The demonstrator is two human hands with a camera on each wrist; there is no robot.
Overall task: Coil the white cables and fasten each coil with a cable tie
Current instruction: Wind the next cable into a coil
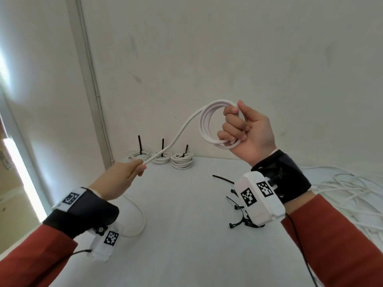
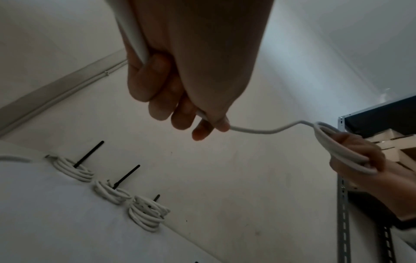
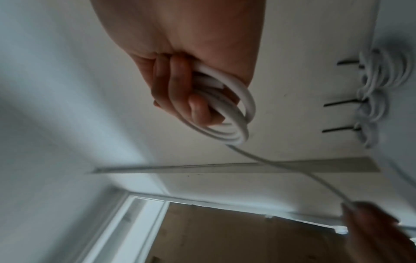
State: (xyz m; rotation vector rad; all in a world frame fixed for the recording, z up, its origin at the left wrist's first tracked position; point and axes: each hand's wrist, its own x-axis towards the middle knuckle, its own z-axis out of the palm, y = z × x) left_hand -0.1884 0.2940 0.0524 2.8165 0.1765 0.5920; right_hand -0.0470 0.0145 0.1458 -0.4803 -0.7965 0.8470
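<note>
- A grey perforated metal shelving rack (image 2: pixel 342 195) stood at the right edge of the left wrist view. Its shelf held what looked like pale cardboard boxes (image 2: pixel 391 140), though that corner was too dim to be sure.
- The smooth, round-sheathed white cable (image 1: pixel 180 131) being worked hung in the air above the white tabletop (image 1: pixel 186 235), stretched between the two hands.
- The right hand (image 1: pixel 248 131) was raised and clenched around the cable's coiled part (image 1: pixel 204 123). This was several even loops lying side by side in a rough ring, with the fingers curled through the ring and the thumb up beside it.
- From the top of that ring a single strand curved down and to the left to the left hand (image 1: pixel 118 179), which pinched it between thumb and fingertips.
- Behind the left hand the slack (image 1: pixel 143 216) dropped to the tabletop and bent round in a wide curve.
- Three finished white cable coils (image 1: pixel 162 160) lay in a row at the far edge of the tabletop, close to the wall. Each was bound by a black cable tie whose stiff tail (image 1: pixel 163 146) stood upright.
- Loose black cable ties (image 1: pixel 222 179) lay scattered on the tabletop under the right wrist.
- A tangled heap of uncoiled white cables (image 1: pixel 342 189) lay at the right side of the tabletop.
</note>
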